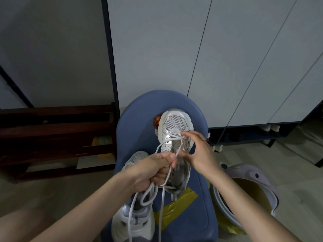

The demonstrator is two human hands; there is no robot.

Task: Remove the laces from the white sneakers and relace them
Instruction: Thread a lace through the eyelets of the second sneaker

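White cupboard doors [174, 49] stand behind a blue chair [139, 119]. Two white shoes sit on its seat. The left hand [153, 170] is curled tight round a bunch of white lace [148, 194], which hangs in loops below its fingers. The right hand [197, 151] pinches the lace at the eyelets of the far shoe [174, 123]. The near shoe [134, 222] lies under the left wrist.
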